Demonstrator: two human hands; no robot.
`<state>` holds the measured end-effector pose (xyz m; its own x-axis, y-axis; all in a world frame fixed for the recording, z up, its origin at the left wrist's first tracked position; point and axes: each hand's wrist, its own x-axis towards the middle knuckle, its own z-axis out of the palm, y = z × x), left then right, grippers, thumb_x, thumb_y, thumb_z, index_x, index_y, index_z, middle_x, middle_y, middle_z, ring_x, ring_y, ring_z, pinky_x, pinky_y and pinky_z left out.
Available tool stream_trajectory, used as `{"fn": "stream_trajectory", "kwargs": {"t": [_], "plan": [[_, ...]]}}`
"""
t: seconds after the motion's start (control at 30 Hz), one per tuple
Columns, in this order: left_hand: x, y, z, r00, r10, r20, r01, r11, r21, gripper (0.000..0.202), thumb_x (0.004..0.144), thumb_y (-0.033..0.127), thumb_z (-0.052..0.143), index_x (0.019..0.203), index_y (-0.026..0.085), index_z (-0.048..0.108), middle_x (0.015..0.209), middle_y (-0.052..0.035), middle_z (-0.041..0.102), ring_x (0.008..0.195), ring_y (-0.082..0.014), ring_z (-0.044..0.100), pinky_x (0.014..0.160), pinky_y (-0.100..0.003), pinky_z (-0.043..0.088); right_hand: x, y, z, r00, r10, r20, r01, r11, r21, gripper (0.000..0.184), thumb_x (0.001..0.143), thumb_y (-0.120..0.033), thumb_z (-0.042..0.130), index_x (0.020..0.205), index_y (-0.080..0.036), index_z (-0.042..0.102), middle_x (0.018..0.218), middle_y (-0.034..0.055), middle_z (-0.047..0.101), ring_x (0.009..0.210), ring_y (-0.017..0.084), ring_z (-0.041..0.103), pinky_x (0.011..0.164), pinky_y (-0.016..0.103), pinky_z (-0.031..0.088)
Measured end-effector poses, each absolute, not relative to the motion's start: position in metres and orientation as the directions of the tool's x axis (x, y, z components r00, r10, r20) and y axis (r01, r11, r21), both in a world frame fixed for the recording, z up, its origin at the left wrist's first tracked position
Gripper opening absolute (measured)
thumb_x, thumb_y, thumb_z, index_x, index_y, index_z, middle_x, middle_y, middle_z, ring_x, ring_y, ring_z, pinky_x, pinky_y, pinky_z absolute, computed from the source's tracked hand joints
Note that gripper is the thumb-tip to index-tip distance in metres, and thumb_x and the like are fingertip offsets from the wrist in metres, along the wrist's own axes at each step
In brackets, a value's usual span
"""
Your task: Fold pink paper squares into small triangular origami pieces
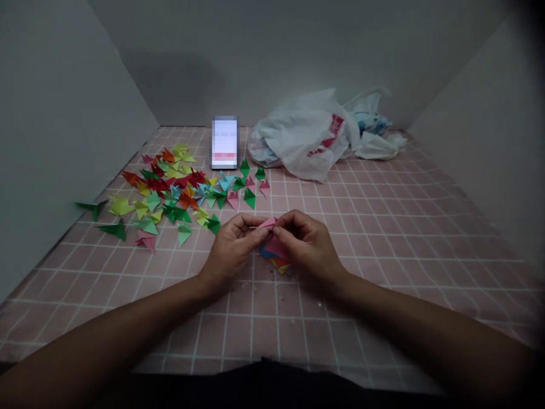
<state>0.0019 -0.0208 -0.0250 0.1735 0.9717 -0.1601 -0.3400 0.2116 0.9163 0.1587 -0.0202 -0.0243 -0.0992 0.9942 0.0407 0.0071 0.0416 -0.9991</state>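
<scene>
Forearms lowest in frame, meeting mid-table: left hand [232, 245] and right hand [304, 241] both pinched closed on one pink folded paper piece [267, 223], fingertips touching it from either side, just above a small stack of coloured paper squares [279, 257] on the pink checked tablecloth [383, 238]. Left of the hands a scatter of folded origami pieces [170, 190]; behind it a phone [224, 142], screen blurred, unreadable. White plastic bag [306, 139] at back has red print, too creased to read.

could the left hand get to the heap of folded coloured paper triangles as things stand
Probably yes, once it lets go: the left hand pinches the pink paper piece together with the right hand, and only bare pink checked tablecloth lies between it and the heap of folded coloured paper triangles.
</scene>
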Motion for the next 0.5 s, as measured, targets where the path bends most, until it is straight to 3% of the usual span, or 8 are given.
{"fn": "stream_trajectory", "kwargs": {"t": [0.5], "plan": [[0.0030,-0.0196,-0.0271,0.107,0.980,-0.168,-0.277,0.191,0.942,0.026,0.072,0.030,0.086,0.086,0.014,0.070,0.083,-0.0025,0.073,0.077,-0.0118,0.068,0.075,-0.024,0.056,0.1539,-0.0222,-0.0279,-0.072,0.997,-0.030,-0.060,-0.034,-0.998,0.019,0.078,-0.029,0.072,0.072,-0.020,0.057,0.066,-0.0036,0.056,0.060,0.011,0.051,0.056,0.025,0.042]]}}
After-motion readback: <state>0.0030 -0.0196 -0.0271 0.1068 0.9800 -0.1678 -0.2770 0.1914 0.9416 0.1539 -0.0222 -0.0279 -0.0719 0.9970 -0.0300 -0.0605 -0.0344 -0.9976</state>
